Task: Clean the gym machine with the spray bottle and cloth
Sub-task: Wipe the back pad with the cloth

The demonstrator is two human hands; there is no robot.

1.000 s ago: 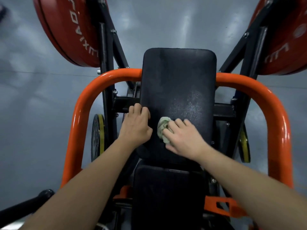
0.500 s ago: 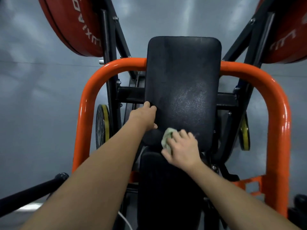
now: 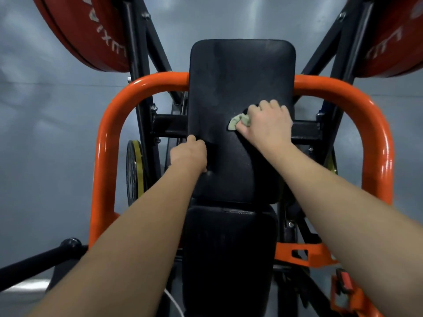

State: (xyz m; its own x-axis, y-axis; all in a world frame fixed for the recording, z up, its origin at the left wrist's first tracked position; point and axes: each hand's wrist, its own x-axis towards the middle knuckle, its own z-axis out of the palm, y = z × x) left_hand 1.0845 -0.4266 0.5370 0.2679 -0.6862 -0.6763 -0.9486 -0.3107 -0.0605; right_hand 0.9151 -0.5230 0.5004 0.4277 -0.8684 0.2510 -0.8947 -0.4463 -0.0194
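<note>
The right hand (image 3: 266,124), clamped on the cloth (image 3: 238,121), has swept from the pad's (image 3: 240,72) lower centre to mid-right. The left hand (image 3: 190,155) grips its left edge. Wiping is probably partway, with the top left to do.

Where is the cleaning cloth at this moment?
In the head view, the pale green cloth lies bunched under the right hand, against the right half of the black back pad, just below the orange frame bar.

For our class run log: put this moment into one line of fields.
step: wipe back pad | right hand: holds cloth against pad | left hand: grips pad's left edge | spray bottle: not in view
</note>
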